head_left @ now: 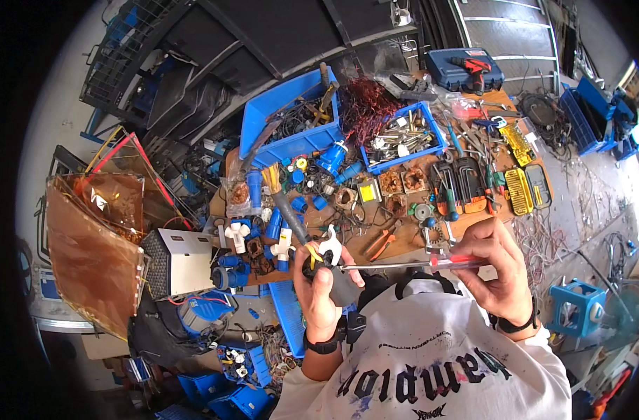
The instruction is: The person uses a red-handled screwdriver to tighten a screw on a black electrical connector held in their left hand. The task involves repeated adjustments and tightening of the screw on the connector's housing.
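Note:
My left hand is wrapped around a short black cylindrical part, with the thumb across its near side. Yellow wires show at the top of that part, and a white plastic piece stands right beside it. My right hand grips a screwdriver by its clear red handle. The shaft points left, and its tip meets the side of the black part. A thick dark rod or cable with a frayed yellowish end runs up and left from my left hand; whether it joins the part, I cannot tell.
Orange-handled pliers lie on the wooden bench. Behind are a blue crate of cables, a blue tray of metal pieces, a hex key set and a red drill. White-and-blue connectors sit left.

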### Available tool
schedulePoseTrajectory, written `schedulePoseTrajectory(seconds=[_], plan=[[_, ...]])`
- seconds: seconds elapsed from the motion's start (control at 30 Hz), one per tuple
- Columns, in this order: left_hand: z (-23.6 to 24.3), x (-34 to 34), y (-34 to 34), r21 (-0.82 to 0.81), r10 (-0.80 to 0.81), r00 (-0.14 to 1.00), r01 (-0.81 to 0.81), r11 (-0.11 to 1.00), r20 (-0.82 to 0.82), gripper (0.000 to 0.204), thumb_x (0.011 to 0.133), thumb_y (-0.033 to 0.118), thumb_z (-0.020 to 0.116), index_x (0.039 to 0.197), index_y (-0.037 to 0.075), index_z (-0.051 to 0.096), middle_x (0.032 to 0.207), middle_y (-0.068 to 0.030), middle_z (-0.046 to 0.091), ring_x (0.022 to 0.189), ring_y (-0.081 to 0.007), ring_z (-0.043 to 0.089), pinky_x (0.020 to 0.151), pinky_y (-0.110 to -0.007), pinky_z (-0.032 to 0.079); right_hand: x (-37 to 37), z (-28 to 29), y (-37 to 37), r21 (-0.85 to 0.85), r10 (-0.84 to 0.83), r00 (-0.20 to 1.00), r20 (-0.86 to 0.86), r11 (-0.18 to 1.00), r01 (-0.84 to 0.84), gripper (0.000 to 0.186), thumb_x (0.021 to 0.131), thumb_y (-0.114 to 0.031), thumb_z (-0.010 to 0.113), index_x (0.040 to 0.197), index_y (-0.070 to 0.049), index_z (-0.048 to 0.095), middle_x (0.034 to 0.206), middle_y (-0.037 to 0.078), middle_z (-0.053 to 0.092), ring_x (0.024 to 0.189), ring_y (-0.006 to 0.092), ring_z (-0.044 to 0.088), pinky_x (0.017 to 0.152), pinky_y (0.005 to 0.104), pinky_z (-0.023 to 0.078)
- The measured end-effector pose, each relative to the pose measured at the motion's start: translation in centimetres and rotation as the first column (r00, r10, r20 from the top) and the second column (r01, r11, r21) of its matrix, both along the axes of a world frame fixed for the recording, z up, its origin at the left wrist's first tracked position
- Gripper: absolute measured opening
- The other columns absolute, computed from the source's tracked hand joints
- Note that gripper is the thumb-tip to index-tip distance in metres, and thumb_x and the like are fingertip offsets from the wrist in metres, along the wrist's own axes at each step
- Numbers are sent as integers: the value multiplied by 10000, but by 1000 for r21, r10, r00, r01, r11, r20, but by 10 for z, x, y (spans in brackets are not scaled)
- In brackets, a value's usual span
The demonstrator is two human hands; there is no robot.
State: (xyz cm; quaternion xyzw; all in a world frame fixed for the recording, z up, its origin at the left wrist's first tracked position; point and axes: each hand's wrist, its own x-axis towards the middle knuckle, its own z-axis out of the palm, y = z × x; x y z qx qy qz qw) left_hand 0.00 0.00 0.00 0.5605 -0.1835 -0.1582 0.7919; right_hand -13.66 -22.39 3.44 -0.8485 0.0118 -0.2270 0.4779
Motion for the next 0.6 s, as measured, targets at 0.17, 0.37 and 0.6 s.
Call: schedulePoseTrajectory(seconds=[0.17, 0.37, 0.6], plan=[[1, 1, -1, -9, -2, 1000, 2, 1000, 9, 497, 918, 452, 566, 1116, 19, 422, 885, -152, 543, 643, -199, 593, 547, -347, 528, -2, 5, -3, 93, 105, 956, -275, 992, -82, 247, 793, -105, 722, 1031, -64, 673, 891, 94, 629, 791, 276, 629, 667, 339, 517], [0, -1, -1, -4, -6, 1000, 6, 1000, 6, 497, 914, 450, 573, 1106, 17, 423, 893, -156, 546, 644, -201, 595, 549, -348, 532, 4, 0, -4, -118, 27, 998, -53, 992, -33, 277, 759, -101, 734, 1029, -75, 674, 878, 83, 621, 755, 266, 641, 662, 339, 517], [0, -3, -2, -3, -27, 1000, 27, 1000, 14, 508, 910, 446, 580, 1135, 20, 417, 908, -160, 546, 650, -208, 598, 551, -351, 533, -1, 1, 5, -105, -20, 981, -192, 994, 0, 305, 727, -34, 724, 1020, -87, 655, 953, 96, 587, 740, 247, 650, 627, 343, 532]])
